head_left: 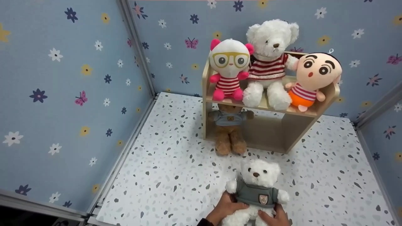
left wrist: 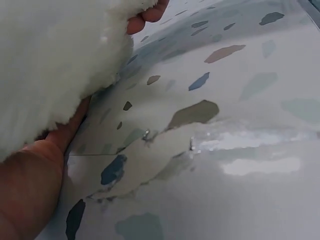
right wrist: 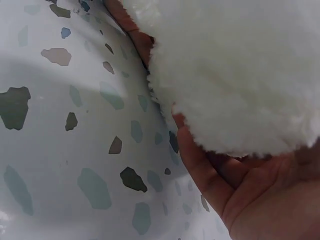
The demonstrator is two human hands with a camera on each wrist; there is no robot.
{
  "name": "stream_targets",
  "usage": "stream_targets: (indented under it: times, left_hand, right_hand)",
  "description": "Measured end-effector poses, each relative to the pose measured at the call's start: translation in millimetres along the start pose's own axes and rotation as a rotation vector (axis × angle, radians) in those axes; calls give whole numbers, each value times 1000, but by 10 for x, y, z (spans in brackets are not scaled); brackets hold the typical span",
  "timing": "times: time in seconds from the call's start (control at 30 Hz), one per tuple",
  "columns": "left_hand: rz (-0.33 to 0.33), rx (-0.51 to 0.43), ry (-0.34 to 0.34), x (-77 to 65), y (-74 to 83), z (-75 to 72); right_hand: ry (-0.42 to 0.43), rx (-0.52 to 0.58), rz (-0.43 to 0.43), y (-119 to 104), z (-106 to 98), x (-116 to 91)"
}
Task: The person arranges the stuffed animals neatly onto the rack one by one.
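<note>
A white teddy bear (head_left: 256, 196) in a grey-green sweater with a badge faces me at the front of the speckled surface. My left hand (head_left: 226, 207) grips its lower body from the left, thumb across the front. On the opposite side my right hand (head_left: 276, 216) holds it by the hip, thumb also in front. White fur fills much of both wrist views. In the left wrist view, part of the left hand (left wrist: 35, 185) shows beneath the bear's fur (left wrist: 55, 65). Curled fingers of the right hand (right wrist: 250, 190) cup the fur (right wrist: 235, 80) in the right wrist view.
Behind stands a wooden shelf (head_left: 301, 135). On top sit a pink-eared doll with glasses (head_left: 230, 69), a large white bear (head_left: 267, 67) and a boy doll (head_left: 311, 80). A brown bear (head_left: 230, 131) sits in the lower left compartment. Flowered walls (head_left: 72, 94) enclose the speckled surface (head_left: 163, 163).
</note>
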State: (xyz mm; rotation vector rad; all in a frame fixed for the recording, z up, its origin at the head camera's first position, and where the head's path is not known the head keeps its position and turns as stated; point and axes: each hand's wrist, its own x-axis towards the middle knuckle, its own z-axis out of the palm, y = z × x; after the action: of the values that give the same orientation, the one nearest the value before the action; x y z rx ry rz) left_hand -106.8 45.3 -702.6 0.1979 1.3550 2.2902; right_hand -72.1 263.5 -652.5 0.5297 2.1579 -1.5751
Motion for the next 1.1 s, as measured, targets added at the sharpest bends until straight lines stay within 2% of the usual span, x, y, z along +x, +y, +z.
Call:
stream_targets:
  times: [0.27,0.5,0.57,0.73,0.83,1.1]
  left_hand:
    - [29,13,12,-8,-11,35]
    - [31,36,18,-10,23,49]
    - [8,35,33,-19,41,43]
    - [-107,-13,71,-53,104,14]
    - [-118,-29,56,-67,144,4]
    - [-66,28,-55,-106,261,-18]
  right_hand:
    - [52,11,-55,16,10,-32]
    - [95,-56,12,44,-21,-46]
    - [109,-65,24,42,-32,-49]
    - [137,-20,33,32,-80,-53]
    - [156,7,43,32,-129,-48]
    - [179,40,77,17,-257,-33]
